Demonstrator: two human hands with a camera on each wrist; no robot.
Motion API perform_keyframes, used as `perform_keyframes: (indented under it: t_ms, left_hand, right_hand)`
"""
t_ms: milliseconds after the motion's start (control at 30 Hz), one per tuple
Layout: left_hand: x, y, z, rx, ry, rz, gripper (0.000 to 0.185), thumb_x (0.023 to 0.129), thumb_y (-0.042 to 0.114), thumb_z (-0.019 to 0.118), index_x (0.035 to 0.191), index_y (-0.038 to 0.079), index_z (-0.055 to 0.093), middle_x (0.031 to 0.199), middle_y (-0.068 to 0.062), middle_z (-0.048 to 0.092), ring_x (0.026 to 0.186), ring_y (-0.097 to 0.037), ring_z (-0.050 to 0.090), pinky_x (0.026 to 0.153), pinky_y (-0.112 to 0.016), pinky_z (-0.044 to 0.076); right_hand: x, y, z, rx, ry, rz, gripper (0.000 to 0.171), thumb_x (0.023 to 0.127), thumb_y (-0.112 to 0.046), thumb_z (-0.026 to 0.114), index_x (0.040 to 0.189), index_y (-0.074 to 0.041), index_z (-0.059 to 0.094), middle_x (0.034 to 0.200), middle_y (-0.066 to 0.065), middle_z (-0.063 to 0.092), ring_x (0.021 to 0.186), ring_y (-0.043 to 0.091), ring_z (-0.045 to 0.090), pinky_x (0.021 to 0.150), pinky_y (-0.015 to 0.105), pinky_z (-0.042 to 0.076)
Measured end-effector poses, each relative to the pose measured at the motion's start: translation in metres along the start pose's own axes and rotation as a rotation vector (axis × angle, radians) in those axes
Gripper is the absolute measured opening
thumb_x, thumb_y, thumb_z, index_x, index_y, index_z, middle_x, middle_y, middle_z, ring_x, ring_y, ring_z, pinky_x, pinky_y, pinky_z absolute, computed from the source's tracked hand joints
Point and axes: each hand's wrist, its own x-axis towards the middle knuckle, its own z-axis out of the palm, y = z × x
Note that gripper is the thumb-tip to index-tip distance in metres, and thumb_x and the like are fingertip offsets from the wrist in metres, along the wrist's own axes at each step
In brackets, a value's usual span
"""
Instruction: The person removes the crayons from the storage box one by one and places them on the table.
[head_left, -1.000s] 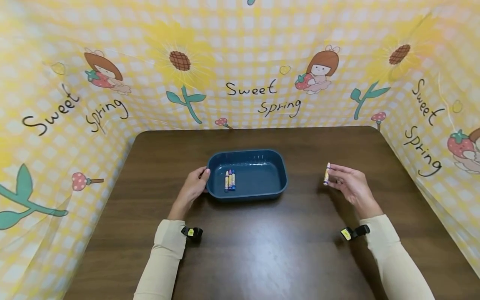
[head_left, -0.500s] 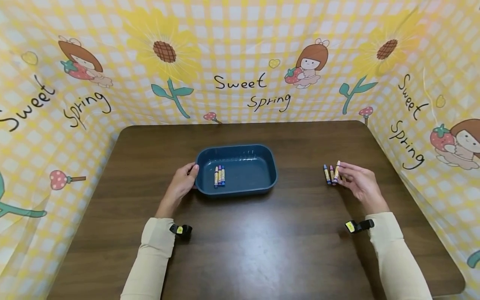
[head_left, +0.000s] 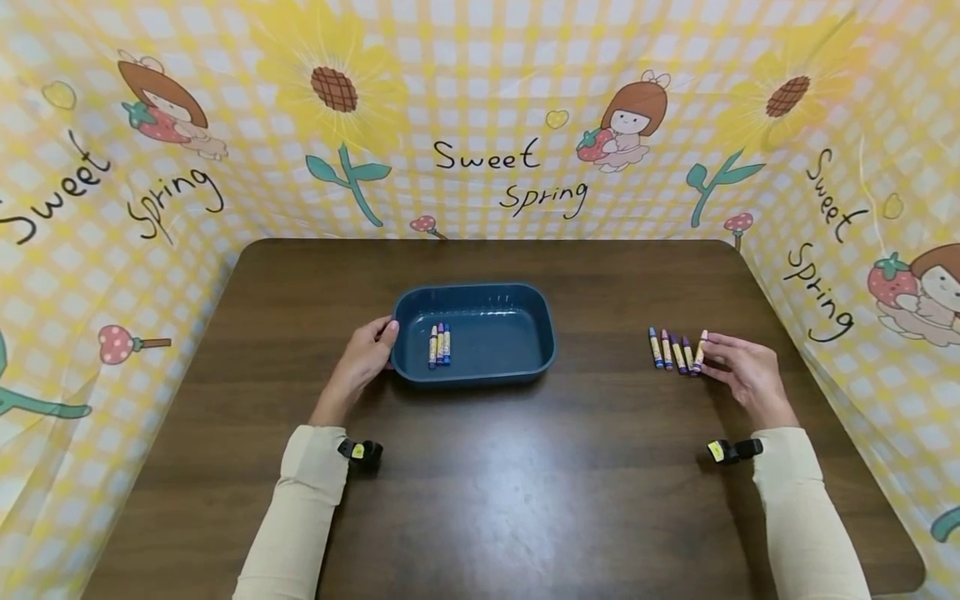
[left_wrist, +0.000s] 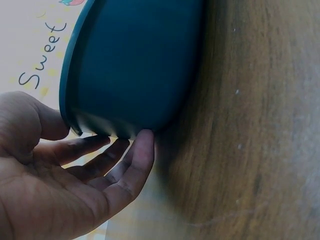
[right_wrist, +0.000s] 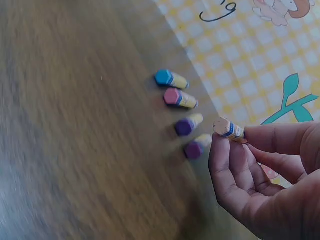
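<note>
Peach-tipped and wrapped in a paper label, a crayon (head_left: 701, 351) sits pinched between the thumb and fingertips of the right hand (head_left: 742, 379), at the right end of a short row. Four more crayons (head_left: 670, 350) lie loose on the desk (head_left: 480, 500) just left of it, side by side and roughly parallel; the wrist view shows their ends as blue (right_wrist: 164, 77), pink (right_wrist: 172, 96) and two purple (right_wrist: 184, 127). Whether the pinched crayon touches the desk or is held just above it, I cannot tell for sure.

The step in hand looks like a pick from the row: the grip is on, the lift hardly begun. If the crayon is bound for the tray (head_left: 474, 333), the next move calls for raising it clear of its purple neighbour, so the row is not nudged, then carrying it well to the left and over the near rim.

The tray, dark blue plastic, stands mid-desk, well apart from the row. Three crayons (head_left: 439, 345) lie together on its floor near the left wall. The left hand (head_left: 365, 360) rests against the tray's left end with relaxed fingers (left_wrist: 135, 160) under the rim and the thumb at the wall, steadying more than gripping.

A yellow checked cloth (head_left: 480, 125) with sunflowers and "Sweet Spring" lettering walls in the desk.
</note>
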Motion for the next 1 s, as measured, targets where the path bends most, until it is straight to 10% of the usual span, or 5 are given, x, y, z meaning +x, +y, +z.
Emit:
perform_keyframes:
  t_ms: [200,367,667,1000]
  left_hand:
    - [-0.001,-0.001,0.0,0.013,0.002,0.012,0.059,0.111,0.04,0.033,0.16,0.006,0.028,0.147,-0.02,0.045,0.114,-0.031,0.052,0.094,-0.036,0.051]
    - [-0.001,-0.001,0.0,0.0,0.01,0.018,0.058,0.111,0.038,0.034,0.16,0.006,0.029,0.146,-0.021,0.046,0.114,-0.032,0.053,0.096,-0.038,0.052]
    - [0.001,-0.001,0.0,-0.019,0.018,0.022,0.058,0.111,0.039,0.035,0.159,0.007,0.031,0.143,-0.021,0.049,0.112,-0.031,0.055,0.093,-0.036,0.054]
    - [0.002,0.0,0.001,-0.022,0.009,0.016,0.059,0.111,0.04,0.033,0.16,0.007,0.03,0.14,-0.021,0.049,0.111,-0.031,0.055,0.089,-0.032,0.053]
  right_hand:
    - [0.001,0.004,-0.002,-0.169,0.034,-0.041,0.028,0.092,0.008,0.067,0.082,-0.016,0.079,0.083,-0.012,0.074,0.075,0.004,0.071,0.067,0.025,0.062]
    - [0.007,0.009,0.005,-0.459,0.11,-0.107,0.023,0.094,0.005,0.065,0.115,0.008,0.071,0.079,-0.016,0.069,0.07,-0.001,0.068,0.067,0.022,0.061]
    - [0.01,0.012,0.013,-0.933,0.212,-0.196,0.033,0.097,-0.008,0.065,0.124,0.012,0.066,0.118,0.032,0.067,0.061,-0.01,0.059,0.058,0.015,0.055]
    - [0.012,0.019,0.014,-1.203,0.284,-0.383,0.027,0.094,-0.009,0.068,0.114,0.008,0.073,0.106,0.025,0.073,0.101,0.038,0.07,0.084,0.044,0.049]
